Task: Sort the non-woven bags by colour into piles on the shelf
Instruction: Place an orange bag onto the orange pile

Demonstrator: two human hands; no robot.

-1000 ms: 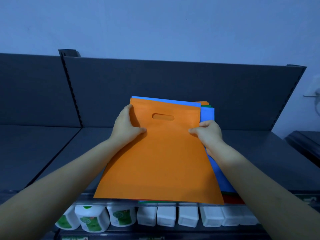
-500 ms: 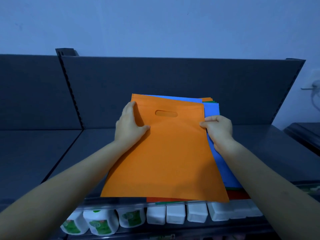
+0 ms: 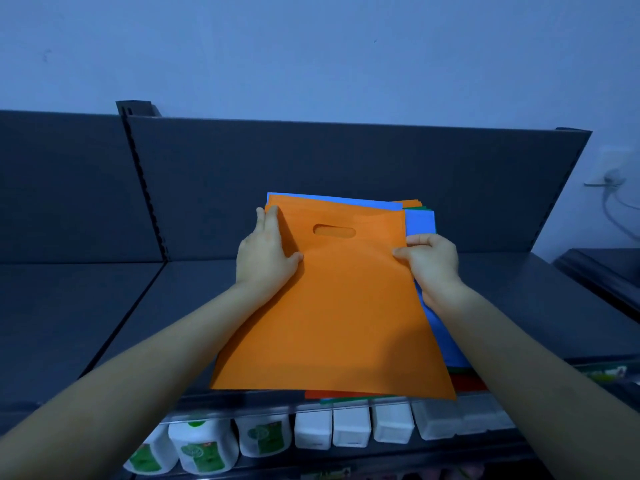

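Along the bottom of the frame, under the shelf lip, we see a row of white bottles [image 3: 204,448] on the level below. Just above them the near edge of the orange bag [image 3: 339,323] overhangs the front of the shelf [image 3: 536,299], with a red bag [image 3: 464,382] and a green edge peeking out beneath it.

We judge the orange bag light, thin and floppy. It is a flat sheet of soft fabric that would sag if lifted by one point and would slide easily over the bags below. We would take it by both side edges near the handle end, where the hands are now, or through the cut-out handle.

At mid-frame our left hand [image 3: 266,258] lies flat on the bag's left edge, fingers straight and thumb pressing on top, gripping nothing that we can see. Our right hand [image 3: 429,261] has its fingers curled and pinches the right edge between thumb and forefinger.

The orange bag lies on top of the mixed stack [image 3: 446,341] in the centre of the frame. Its long axis runs from bottom to top of the picture. The handle end points away from us, toward the dark back panel [image 3: 311,168]. A blue bag [image 3: 420,221] shows past its far and right sides.
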